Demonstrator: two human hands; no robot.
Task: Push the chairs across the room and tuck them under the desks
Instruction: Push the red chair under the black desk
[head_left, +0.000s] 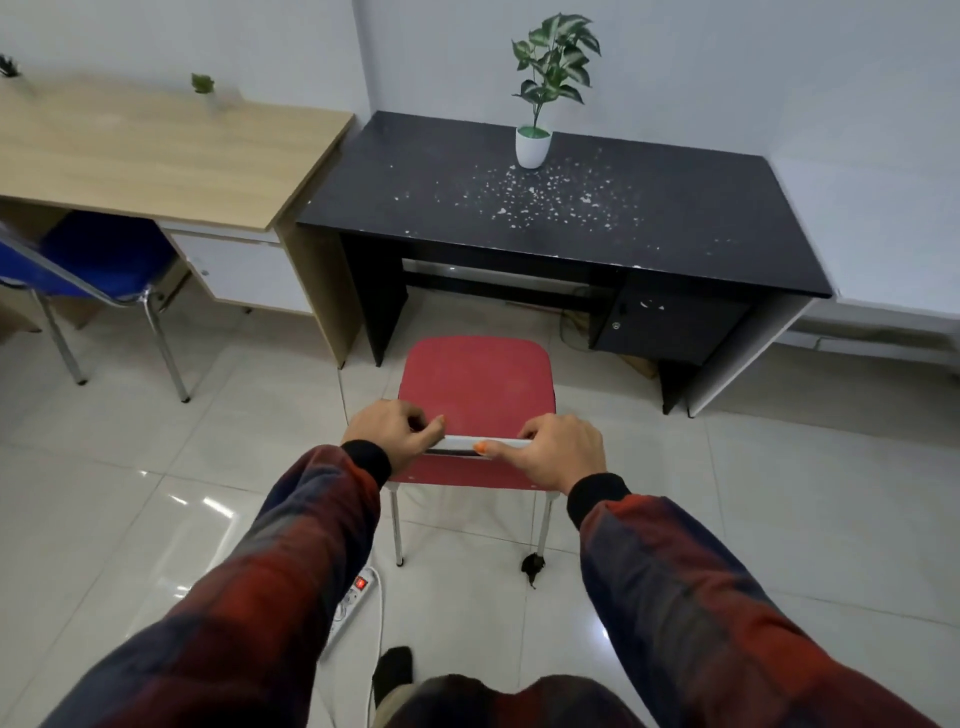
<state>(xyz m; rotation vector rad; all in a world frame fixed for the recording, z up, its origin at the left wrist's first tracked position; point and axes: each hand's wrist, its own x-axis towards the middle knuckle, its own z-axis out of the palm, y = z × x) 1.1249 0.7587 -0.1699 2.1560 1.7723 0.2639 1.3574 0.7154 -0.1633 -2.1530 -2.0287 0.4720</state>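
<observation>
Plaid-sleeved arms reach forward: left hand (393, 433) and right hand (561, 453), fingers clamped on the top rail of a red chair (475, 382) on tiled floor, facing the black desk (545, 208); light, stiff, probably slides easily.

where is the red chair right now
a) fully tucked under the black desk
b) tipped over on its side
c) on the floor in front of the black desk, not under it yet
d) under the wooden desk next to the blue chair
c: the red chair stands upright on the tiles short of the black desk, with the left hand and right hand gripping its backrest top.
</observation>
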